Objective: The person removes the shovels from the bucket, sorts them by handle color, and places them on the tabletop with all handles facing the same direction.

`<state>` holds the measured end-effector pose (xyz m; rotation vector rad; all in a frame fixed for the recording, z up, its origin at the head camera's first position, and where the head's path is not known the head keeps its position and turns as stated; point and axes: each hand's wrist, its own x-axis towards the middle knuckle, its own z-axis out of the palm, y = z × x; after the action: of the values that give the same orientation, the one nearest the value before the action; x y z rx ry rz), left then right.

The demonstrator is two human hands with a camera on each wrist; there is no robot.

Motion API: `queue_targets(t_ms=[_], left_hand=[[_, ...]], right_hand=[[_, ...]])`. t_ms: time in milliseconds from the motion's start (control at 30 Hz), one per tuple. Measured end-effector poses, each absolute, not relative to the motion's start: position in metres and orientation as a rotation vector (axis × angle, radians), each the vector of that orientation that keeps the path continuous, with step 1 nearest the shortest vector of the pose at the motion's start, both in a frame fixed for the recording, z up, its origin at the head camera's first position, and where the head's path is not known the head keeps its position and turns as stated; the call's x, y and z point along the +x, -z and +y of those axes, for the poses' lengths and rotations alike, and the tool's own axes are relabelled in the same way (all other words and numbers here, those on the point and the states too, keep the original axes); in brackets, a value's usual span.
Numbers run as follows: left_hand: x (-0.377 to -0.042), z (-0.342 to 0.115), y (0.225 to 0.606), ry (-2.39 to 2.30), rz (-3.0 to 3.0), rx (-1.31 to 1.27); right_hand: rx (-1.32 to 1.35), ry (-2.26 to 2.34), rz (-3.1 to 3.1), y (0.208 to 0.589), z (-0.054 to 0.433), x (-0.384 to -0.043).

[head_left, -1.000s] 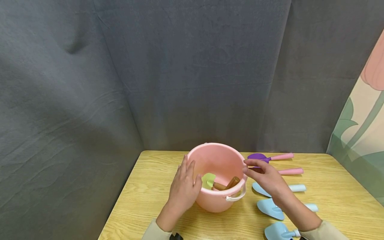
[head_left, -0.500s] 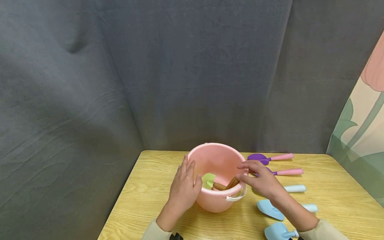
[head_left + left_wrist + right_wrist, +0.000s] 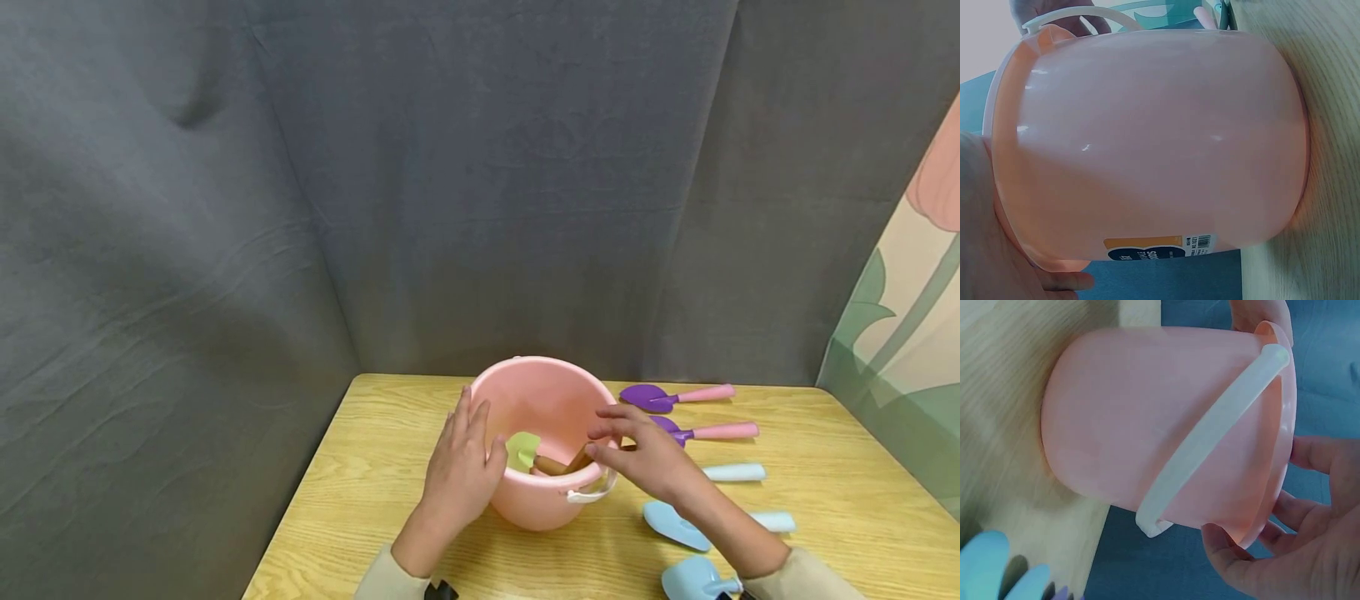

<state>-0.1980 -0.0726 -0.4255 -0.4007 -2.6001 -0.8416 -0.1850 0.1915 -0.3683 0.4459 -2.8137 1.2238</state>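
The fingers [image 3: 461, 415] of the left hand [image 3: 459, 471] lie long and nearly straight against the rim of the round, pale pink plastic bucket [image 3: 534, 505], which stands upright just below the centre of the frame. The right hand [image 3: 651, 461] reaches over the opposite rim, its fingers loosely bent and well parted from the thumb; I cannot tell whether they touch the brown handles [image 3: 551, 467] inside, beside a lime-green blade [image 3: 522, 450]. From here, the step seems to be steadying the bucket at both sides; lifting or shifting it would call for closing both hands on the rim, clear of the white curved handle [image 3: 592, 494] hanging at its lower right. Farther right lie purple-bladed shovels with pink grips [image 3: 648, 397] and light-blue shovels [image 3: 677, 525], on a wood-grain table [image 3: 360, 467]. Grey cloth [image 3: 480, 183] hangs behind.
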Motion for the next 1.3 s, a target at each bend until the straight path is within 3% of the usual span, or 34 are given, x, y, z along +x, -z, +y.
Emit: queue_targets(t_ms=[467,867,1300], left_hand=[[-0.198,-0.072,0.426,0.852,-2.612,-0.387],[-0.198,-0.072,0.426,0.855,-2.605,-0.386],[-0.198,-0.072,0.426,0.847,-2.605,-0.385]], right_hand=[[0.508,-0.927,-2.940,0.358,0.186,-0.193],[0.544,-0.640,-2.692,0.369,0.175,-0.194],[0.626,-0.704,-2.810,0.362,0.154,-0.200]])
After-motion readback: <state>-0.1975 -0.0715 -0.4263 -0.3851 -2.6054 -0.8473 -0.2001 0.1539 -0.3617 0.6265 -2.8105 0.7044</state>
